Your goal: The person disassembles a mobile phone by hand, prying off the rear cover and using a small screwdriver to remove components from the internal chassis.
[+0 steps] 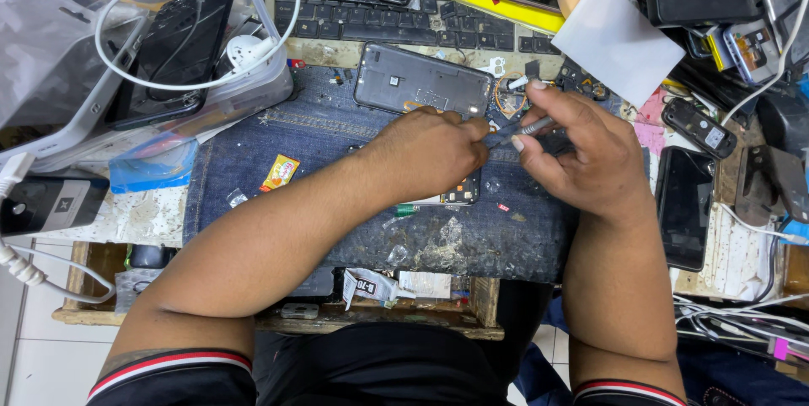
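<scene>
Beside a clear tub [253, 90] holding a phone [173, 56], hands [514, 149] together grip a tool [527, 130].

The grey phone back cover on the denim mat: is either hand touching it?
No. The phone back cover lies beyond both hands, untouched.

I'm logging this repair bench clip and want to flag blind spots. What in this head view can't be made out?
- Opened phone under the left hand: mostly covered by that hand, its parts unreadable.
- Tool in the right hand: its tip is hidden between the fingers of both hands, so its kind is unclear.
- Phone frame: its small parts are too tiny to tell.
- Black phone in the clear box: blurred by plastic and glare.
</scene>
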